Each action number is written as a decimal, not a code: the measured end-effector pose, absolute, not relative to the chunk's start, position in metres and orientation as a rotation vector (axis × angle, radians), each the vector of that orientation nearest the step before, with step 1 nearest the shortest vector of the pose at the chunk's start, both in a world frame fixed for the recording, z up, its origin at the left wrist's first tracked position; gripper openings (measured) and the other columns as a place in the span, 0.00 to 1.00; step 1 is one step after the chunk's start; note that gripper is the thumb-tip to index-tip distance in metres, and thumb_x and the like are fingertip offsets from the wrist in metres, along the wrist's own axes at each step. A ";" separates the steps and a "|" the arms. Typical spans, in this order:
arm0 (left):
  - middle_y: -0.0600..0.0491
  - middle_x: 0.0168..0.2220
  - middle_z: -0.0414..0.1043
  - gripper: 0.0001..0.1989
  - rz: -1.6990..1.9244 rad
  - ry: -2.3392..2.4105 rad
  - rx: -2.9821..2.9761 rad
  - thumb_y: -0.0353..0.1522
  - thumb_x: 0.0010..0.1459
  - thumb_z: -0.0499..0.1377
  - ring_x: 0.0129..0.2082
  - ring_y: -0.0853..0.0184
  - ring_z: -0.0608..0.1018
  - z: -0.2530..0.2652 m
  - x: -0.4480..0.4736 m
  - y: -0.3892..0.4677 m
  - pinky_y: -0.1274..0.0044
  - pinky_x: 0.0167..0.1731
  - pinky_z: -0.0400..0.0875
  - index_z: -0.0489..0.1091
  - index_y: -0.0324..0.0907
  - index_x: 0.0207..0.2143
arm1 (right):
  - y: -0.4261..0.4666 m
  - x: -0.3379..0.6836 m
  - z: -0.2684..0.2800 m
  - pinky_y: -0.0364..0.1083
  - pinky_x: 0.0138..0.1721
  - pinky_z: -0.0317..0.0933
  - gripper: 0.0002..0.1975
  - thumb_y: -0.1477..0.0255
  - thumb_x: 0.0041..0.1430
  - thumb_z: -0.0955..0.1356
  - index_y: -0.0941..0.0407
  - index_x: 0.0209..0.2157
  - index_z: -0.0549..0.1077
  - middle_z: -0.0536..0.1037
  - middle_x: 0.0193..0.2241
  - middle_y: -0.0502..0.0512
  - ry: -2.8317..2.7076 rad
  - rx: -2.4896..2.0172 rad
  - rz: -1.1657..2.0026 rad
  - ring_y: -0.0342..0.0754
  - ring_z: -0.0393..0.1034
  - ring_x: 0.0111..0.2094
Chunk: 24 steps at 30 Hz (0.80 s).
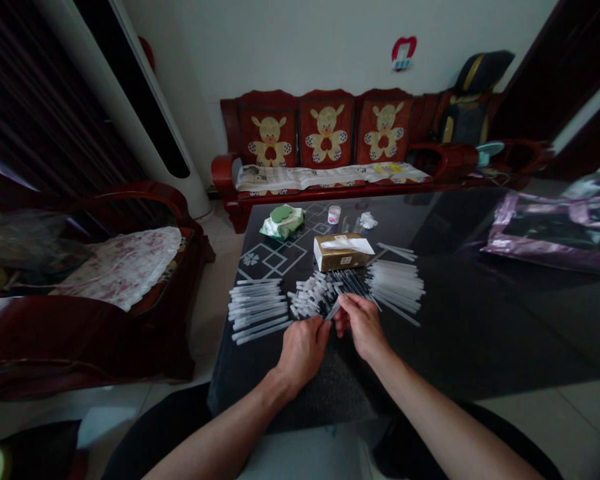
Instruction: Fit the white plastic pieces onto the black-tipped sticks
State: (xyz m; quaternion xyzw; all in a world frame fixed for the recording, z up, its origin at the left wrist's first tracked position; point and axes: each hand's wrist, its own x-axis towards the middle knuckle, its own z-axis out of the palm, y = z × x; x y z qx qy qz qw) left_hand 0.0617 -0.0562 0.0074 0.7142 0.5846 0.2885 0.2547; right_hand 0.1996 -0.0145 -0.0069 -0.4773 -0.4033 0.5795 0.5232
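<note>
My left hand (304, 352) is closed around the lower end of a whitish pen (333, 311) at the table's near side. The fingers of my right hand (363, 325) pinch its upper end. Just beyond my hands lies a heap of short white pen caps (311, 293). Dark, thin pen refills (353, 283) lie beside the heap, partly hidden by my right hand. To the right is a row of translucent pen barrels (395, 285). Off to the left, more whitish pens (257, 310) are laid side by side.
On the black table (465, 333) stand a gold tissue box (341, 260), a green wipes pack (283, 223), a small white cup (334, 214) and a crumpled tissue (368, 220). A purple plastic bag (555, 233) lies at the right. A wooden sofa (325, 190) is behind.
</note>
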 end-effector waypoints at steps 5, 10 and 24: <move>0.55 0.19 0.68 0.18 0.829 1.273 1.683 0.40 0.63 0.44 0.18 0.71 0.67 0.005 0.040 -0.038 0.79 0.24 0.59 0.68 0.40 0.32 | 0.003 0.220 -0.006 0.41 0.12 0.62 0.22 0.53 0.54 0.65 0.61 0.36 0.71 0.74 0.19 0.52 -1.037 -1.195 1.549 0.44 0.67 0.14; 0.51 0.29 0.74 0.17 1.080 1.161 1.275 0.44 0.55 0.56 0.26 0.71 0.71 0.013 0.006 -0.023 0.80 0.27 0.64 0.71 0.38 0.33 | 0.009 0.234 -0.004 0.37 0.11 0.57 0.20 0.57 0.55 0.66 0.61 0.37 0.71 0.73 0.18 0.49 -1.220 -1.284 1.346 0.40 0.65 0.13; 0.54 0.25 0.73 0.20 1.559 1.367 0.806 0.33 0.36 0.69 0.26 0.64 0.78 0.007 -0.067 0.001 0.75 0.26 0.72 0.64 0.39 0.32 | 0.016 0.253 -0.027 0.38 0.11 0.55 0.15 0.62 0.55 0.63 0.59 0.35 0.72 0.72 0.18 0.48 -1.527 -1.554 1.149 0.40 0.64 0.14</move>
